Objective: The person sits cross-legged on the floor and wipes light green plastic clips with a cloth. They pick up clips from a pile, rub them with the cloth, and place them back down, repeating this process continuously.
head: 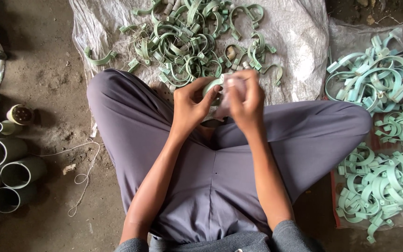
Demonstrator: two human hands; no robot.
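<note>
Green clamps heaped on a white sack point(299, 32) ahead, more clamps point(378, 186) on the right, grey pipes point(5, 172) lying left. Left hand point(190, 105) pinching a green clamp point(212, 86) above the crossed legs; right hand point(246, 100) closed around a blurred pale scrap point(232, 88) pressed against it.

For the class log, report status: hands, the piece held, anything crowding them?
Left hand grips green clip. Right hand closed on pale cloth. Clip pile just ahead, not touching.
</note>
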